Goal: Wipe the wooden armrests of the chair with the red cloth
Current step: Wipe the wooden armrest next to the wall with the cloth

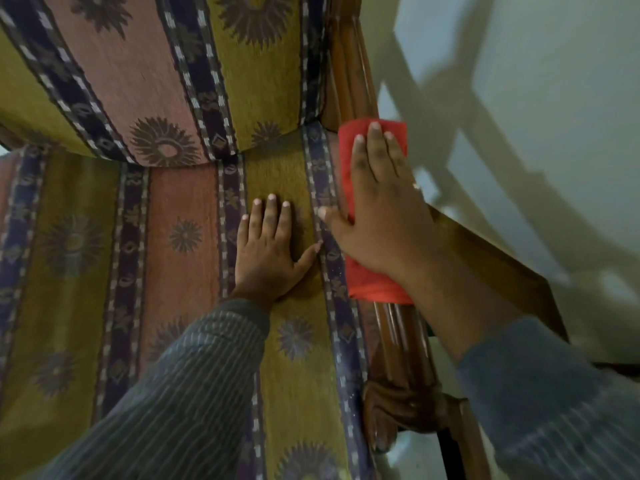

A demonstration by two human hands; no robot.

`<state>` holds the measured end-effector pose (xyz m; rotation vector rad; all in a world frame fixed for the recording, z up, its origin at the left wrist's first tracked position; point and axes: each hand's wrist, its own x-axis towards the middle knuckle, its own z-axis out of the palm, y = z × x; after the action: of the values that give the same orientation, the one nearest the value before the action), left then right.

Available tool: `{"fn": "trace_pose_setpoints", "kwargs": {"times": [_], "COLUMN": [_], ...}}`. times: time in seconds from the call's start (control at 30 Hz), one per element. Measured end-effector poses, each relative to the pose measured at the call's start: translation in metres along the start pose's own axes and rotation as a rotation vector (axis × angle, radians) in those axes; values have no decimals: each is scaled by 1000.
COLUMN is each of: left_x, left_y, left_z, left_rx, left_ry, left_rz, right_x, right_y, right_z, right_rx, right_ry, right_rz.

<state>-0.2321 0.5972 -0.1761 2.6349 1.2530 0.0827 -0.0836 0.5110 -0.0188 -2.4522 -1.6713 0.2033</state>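
Red cloth, folded, drapes over the ribbed wooden armrest; right hand presses it flat, fingers spread, not clenched. Left hand lies open, palm down, on the striped woven seat cushion. No legible writing.

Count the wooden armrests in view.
1: the wooden armrest at the seat's right edge, under the red cloth and right hand. The opposite one lies outside the picture.
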Motion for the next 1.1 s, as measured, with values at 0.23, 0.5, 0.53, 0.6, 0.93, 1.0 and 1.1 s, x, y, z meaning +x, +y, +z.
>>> {"fn": "trace_pose_setpoints", "kwargs": {"times": [0.23, 0.5, 0.53, 0.6, 0.93, 1.0, 1.1], "left_x": [-5, -5, -5, -5, -23, -30, -40], "left_y": [0, -1, -1, 0, 14, 14, 16], "left_z": [7, 9, 10, 9, 0, 2, 5], "left_rx": [3, 25, 24, 20, -34, -11, -4], "left_ry": [40, 39, 38, 36, -11, -26, -25], "left_rz": [8, 14, 17, 22, -9, -2, 1], "right_x": [-36, 4, 6, -2, -43, -41, -55], "right_y": [-2, -4, -4, -2, -5, -4, -5], "right_z": [6, 0, 0, 0, 7, 6, 7], "right_rx": [20, -238, -147, 55, -197, -76, 141], "right_ry": [9, 9, 18, 22, 28, 28, 56], "right_rz": [75, -158, -95, 66, -105, -52, 120]}}
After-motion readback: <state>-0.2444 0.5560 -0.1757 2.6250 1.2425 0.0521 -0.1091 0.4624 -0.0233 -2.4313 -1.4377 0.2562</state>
